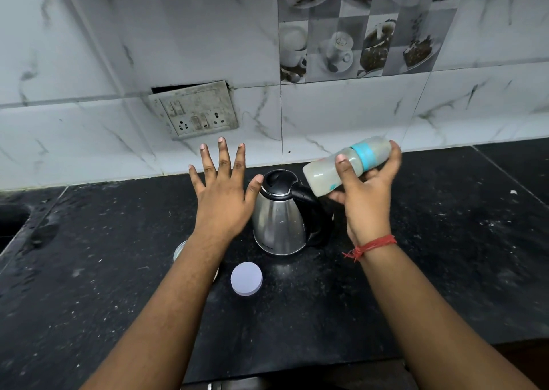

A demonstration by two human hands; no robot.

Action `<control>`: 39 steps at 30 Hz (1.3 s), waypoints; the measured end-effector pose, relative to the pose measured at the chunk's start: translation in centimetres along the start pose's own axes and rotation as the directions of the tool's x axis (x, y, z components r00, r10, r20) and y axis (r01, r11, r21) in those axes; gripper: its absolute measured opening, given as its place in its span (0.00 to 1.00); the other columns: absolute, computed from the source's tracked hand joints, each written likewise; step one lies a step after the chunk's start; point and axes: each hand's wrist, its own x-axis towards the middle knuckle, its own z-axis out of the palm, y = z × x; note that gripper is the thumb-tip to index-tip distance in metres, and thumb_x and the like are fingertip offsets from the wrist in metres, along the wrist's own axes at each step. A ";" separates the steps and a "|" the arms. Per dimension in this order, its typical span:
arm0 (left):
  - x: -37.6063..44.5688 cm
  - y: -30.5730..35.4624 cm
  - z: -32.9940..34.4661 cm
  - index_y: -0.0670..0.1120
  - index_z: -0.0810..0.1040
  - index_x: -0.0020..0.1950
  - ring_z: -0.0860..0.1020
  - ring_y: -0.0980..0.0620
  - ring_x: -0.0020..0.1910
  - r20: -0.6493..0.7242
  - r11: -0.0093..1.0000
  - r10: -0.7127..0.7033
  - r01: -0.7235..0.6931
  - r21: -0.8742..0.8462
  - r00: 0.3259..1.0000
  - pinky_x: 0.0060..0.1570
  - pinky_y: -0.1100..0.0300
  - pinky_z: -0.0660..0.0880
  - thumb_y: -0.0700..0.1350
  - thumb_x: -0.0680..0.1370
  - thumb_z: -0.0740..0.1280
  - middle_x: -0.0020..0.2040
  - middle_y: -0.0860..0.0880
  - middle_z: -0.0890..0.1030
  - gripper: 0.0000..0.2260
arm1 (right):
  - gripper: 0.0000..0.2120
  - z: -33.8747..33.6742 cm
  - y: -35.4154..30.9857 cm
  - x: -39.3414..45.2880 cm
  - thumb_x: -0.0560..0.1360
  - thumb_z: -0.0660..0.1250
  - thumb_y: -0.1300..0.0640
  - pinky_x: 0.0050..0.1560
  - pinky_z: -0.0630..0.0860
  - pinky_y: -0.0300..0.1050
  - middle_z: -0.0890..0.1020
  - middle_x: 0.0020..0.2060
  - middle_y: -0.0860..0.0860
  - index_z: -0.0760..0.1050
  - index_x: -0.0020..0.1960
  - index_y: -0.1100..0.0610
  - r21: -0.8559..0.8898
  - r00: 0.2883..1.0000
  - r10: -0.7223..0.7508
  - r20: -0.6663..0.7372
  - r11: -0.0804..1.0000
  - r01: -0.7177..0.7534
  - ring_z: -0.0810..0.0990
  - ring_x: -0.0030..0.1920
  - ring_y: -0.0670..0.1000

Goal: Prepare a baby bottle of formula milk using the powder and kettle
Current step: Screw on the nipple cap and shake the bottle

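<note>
My right hand [367, 193] grips a baby bottle [323, 171] with a blue collar, tipped almost sideways above the counter; milky liquid shows inside and the image of it is blurred. My left hand [222, 190] hovers flat with fingers spread, holding nothing, just left of the steel kettle [279, 226]. The kettle stands upright with its black lid shut and its black handle to the right. Under my left forearm the rim of a powder container [179, 248] peeks out, mostly hidden. Its pale round lid [246, 278] lies flat in front of the kettle.
The black stone counter [445, 256] runs to the marbled tile wall. A switch and socket plate [196, 113] sits on the wall behind my left hand. A sink edge [12, 217] shows at far left. The counter's front edge is near the bottom.
</note>
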 end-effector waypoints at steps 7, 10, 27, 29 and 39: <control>-0.1 0.0 -0.2 0.55 0.43 0.85 0.31 0.41 0.82 -0.002 1.000 -0.004 0.003 -0.029 1.000 0.78 0.32 0.36 0.69 0.81 0.41 0.85 0.47 0.37 0.35 | 0.40 0.2 0.4 -0.9 0.76 0.74 0.58 0.39 0.85 0.56 0.82 0.58 0.52 0.55 0.77 0.39 -0.164 0.958 0.126 0.257 0.983 -0.085 0.85 0.55 0.53; -0.2 -0.2 -0.5 0.56 0.42 0.85 0.31 0.41 0.82 0.004 0.999 -0.015 0.015 -0.032 1.000 0.78 0.32 0.36 0.69 0.80 0.40 0.85 0.47 0.37 0.35 | 0.42 0.2 -0.1 -0.3 0.77 0.73 0.59 0.40 0.85 0.54 0.79 0.61 0.55 0.51 0.79 0.42 -0.010 0.998 0.034 0.061 0.999 -0.033 0.85 0.53 0.49; -0.3 0.0 -0.7 0.55 0.42 0.85 0.30 0.41 0.82 0.009 0.999 -0.029 0.029 -0.044 1.000 0.78 0.32 0.37 0.69 0.80 0.39 0.85 0.47 0.36 0.36 | 0.38 -0.6 0.8 -0.3 0.78 0.71 0.62 0.40 0.84 0.54 0.79 0.59 0.55 0.53 0.78 0.44 0.050 0.993 0.053 0.105 0.997 -0.058 0.84 0.53 0.50; -0.3 0.2 -0.6 0.56 0.41 0.85 0.30 0.42 0.81 0.014 0.999 -0.026 0.027 -0.045 1.000 0.78 0.32 0.37 0.69 0.80 0.40 0.85 0.48 0.36 0.35 | 0.37 -0.6 1.4 -0.9 0.77 0.72 0.62 0.40 0.83 0.56 0.81 0.56 0.53 0.56 0.77 0.43 -0.041 0.954 0.132 0.270 0.991 -0.125 0.85 0.54 0.54; -0.4 0.4 -0.7 0.56 0.42 0.85 0.30 0.41 0.82 0.015 0.999 -0.022 0.022 -0.045 1.000 0.78 0.32 0.37 0.70 0.80 0.39 0.85 0.48 0.36 0.36 | 0.40 -0.6 0.6 -0.5 0.77 0.72 0.61 0.41 0.84 0.56 0.78 0.61 0.56 0.52 0.79 0.44 0.076 0.995 0.061 0.079 0.995 -0.067 0.84 0.57 0.56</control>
